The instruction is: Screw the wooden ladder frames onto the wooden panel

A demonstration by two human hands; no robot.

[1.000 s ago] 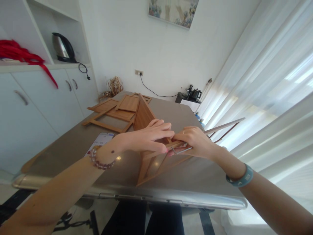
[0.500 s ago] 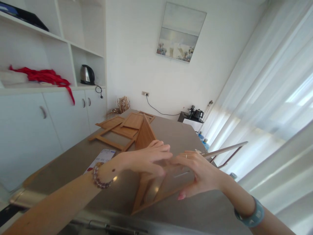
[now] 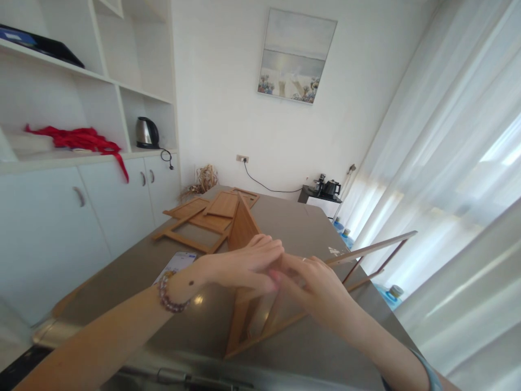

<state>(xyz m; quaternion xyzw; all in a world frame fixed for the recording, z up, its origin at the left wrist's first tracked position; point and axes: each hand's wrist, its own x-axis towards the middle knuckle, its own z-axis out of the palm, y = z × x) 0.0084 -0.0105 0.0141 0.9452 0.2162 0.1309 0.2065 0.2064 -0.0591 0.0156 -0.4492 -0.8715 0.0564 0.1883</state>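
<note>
**Both hands on standing wooden frame**

The wooden frame (image 3: 243,326) stands on edge on the grey surface (image 3: 301,222), near its 6 o'clock rim. An upright panel (image 3: 243,228) rises behind it and a thin rail (image 3: 368,248) juts out toward 3 o'clock.

The left hand (image 3: 244,266) (beaded bracelet (image 3: 169,293) on the wrist) lies over the frame's top joint, fingers stretched above and thumb beneath, grasping it. The right hand (image 3: 315,288) meets it from 4 o'clock, fingertips at the same joint. Its fingers hide the contact, so there is no telling whether it is clenched.

A phone (image 3: 176,265) lies at 9 o'clock of the hands. Loose flat panels (image 3: 203,214) lie at 11 o'clock.
</note>
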